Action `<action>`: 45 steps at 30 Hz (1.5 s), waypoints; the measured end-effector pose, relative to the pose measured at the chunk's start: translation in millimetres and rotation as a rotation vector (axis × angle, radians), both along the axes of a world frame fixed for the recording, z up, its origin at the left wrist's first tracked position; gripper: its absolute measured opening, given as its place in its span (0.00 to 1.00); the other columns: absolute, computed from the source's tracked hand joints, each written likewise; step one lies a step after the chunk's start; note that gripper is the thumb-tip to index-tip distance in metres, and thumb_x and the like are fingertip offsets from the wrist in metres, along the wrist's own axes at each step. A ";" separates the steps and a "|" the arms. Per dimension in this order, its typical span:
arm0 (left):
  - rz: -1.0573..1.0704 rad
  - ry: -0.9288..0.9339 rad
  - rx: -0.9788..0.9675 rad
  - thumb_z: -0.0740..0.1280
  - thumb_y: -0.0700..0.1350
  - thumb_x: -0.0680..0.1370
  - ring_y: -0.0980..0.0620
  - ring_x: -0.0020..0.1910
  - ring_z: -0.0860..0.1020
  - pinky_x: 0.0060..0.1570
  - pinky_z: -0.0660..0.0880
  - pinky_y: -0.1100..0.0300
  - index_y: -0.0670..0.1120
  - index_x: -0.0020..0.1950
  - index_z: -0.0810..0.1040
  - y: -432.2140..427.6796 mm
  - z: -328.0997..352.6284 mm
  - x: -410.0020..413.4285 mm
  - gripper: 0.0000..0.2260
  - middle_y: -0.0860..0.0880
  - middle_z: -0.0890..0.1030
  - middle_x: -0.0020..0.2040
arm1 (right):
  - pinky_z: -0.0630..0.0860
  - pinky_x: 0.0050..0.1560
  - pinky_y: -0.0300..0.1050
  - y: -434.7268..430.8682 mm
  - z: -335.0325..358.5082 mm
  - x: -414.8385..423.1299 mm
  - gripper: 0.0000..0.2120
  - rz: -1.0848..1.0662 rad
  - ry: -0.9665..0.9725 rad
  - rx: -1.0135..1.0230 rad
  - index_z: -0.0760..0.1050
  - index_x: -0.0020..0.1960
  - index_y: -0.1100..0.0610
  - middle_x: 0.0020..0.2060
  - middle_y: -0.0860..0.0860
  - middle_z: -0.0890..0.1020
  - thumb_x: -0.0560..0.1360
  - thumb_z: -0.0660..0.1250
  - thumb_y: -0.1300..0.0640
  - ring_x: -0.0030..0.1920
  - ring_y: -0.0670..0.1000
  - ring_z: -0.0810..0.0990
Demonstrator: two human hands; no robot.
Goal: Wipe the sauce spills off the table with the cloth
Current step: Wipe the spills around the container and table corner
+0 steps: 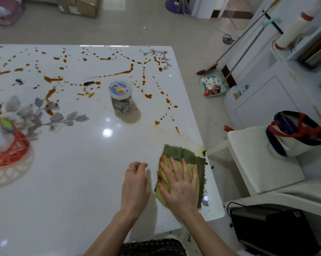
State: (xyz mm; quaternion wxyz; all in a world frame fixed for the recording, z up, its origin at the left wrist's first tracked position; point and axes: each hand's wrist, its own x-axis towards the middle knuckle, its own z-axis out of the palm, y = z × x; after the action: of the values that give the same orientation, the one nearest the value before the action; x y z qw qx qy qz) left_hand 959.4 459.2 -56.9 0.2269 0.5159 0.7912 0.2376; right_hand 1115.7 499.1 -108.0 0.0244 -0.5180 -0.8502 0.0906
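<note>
A green and yellow cloth lies flat near the right edge of the white table. My right hand presses on it with fingers spread and straight. Just left of the cloth, my left hand hovers or rests on the table with fingers loosely curled, holding nothing. Brown sauce spills run in drips and streaks across the far half of the table. A faint brown smear shows at the cloth's far edge.
A clear plastic jar with a printed lid stands among the spills. An orange basket sits at the left edge. Beyond the table's right edge are a white chair holding a tote bag, and a dustpan with scraps.
</note>
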 end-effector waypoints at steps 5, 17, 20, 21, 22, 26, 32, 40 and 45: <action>0.093 0.043 -0.013 0.63 0.33 0.73 0.45 0.55 0.72 0.46 0.69 0.62 0.40 0.62 0.74 3.3 1.6 25.2 0.17 0.43 0.72 0.61 | 0.58 0.70 0.72 -18.0 -1.6 47.2 0.33 0.356 0.034 0.025 0.64 0.76 0.40 0.79 0.47 0.61 0.74 0.61 0.32 0.79 0.58 0.56; 0.375 0.085 -0.001 0.66 0.36 0.75 0.45 0.53 0.74 0.49 0.72 0.60 0.41 0.58 0.76 -4.0 -8.3 101.2 0.12 0.42 0.73 0.56 | 0.55 0.72 0.73 58.1 -6.9 134.7 0.37 0.897 0.058 0.088 0.61 0.78 0.42 0.78 0.49 0.64 0.73 0.58 0.27 0.78 0.59 0.57; 0.420 0.103 -0.006 0.66 0.36 0.74 0.45 0.54 0.73 0.47 0.73 0.59 0.42 0.59 0.76 -11.7 -6.3 112.7 0.14 0.42 0.73 0.57 | 0.56 0.71 0.73 77.3 -9.3 127.5 0.35 0.840 0.107 0.082 0.65 0.76 0.43 0.76 0.49 0.66 0.73 0.59 0.29 0.77 0.59 0.61; 0.435 0.111 -0.008 0.66 0.36 0.74 0.45 0.54 0.73 0.47 0.73 0.59 0.42 0.59 0.76 -15.0 -4.9 116.4 0.14 0.43 0.73 0.58 | 0.57 0.70 0.74 83.7 -9.2 122.3 0.34 0.790 0.129 0.068 0.67 0.75 0.43 0.75 0.49 0.68 0.73 0.58 0.29 0.76 0.59 0.62; 0.447 0.118 -0.007 0.66 0.36 0.74 0.45 0.55 0.72 0.48 0.73 0.59 0.43 0.59 0.75 -16.7 -4.0 118.7 0.14 0.43 0.72 0.58 | 0.58 0.69 0.74 90.2 -7.9 115.8 0.33 0.731 0.147 0.056 0.69 0.74 0.44 0.74 0.50 0.69 0.74 0.57 0.30 0.76 0.59 0.64; 0.459 0.127 -0.007 0.66 0.38 0.75 0.45 0.55 0.72 0.48 0.74 0.58 0.43 0.59 0.75 -20.9 -4.5 125.1 0.13 0.44 0.73 0.58 | 0.55 0.70 0.73 85.7 -8.7 102.2 0.33 0.541 0.167 0.022 0.66 0.74 0.44 0.74 0.51 0.70 0.74 0.57 0.30 0.75 0.60 0.65; 0.462 0.118 -0.007 0.65 0.34 0.74 0.44 0.54 0.73 0.46 0.73 0.58 0.41 0.59 0.76 -12.6 -3.1 133.6 0.14 0.43 0.73 0.58 | 0.54 0.72 0.72 61.5 -15.2 123.2 0.31 0.584 0.285 0.093 0.70 0.73 0.44 0.74 0.50 0.70 0.74 0.57 0.31 0.75 0.59 0.64; 0.453 0.137 -0.022 0.61 0.29 0.72 0.43 0.55 0.73 0.44 0.72 0.58 0.39 0.61 0.75 -1.9 2.4 115.1 0.18 0.42 0.74 0.60 | 0.59 0.69 0.73 135.5 -17.3 78.3 0.34 0.352 0.174 0.030 0.70 0.72 0.45 0.72 0.51 0.73 0.79 0.42 0.29 0.73 0.57 0.62; 0.450 0.129 -0.024 0.62 0.29 0.72 0.44 0.56 0.73 0.45 0.72 0.59 0.40 0.62 0.75 2.7 2.2 107.2 0.19 0.42 0.74 0.60 | 0.51 0.75 0.65 81.9 -13.8 93.6 0.31 0.334 0.194 0.006 0.64 0.76 0.45 0.76 0.49 0.65 0.80 0.44 0.33 0.77 0.59 0.58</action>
State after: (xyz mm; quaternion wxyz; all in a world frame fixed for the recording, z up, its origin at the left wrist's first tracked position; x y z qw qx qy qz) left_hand 1066.6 461.8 -54.7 0.1233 0.3380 0.9019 0.2392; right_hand 1209.3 580.9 -121.8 0.0921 -0.3585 -0.9183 0.1403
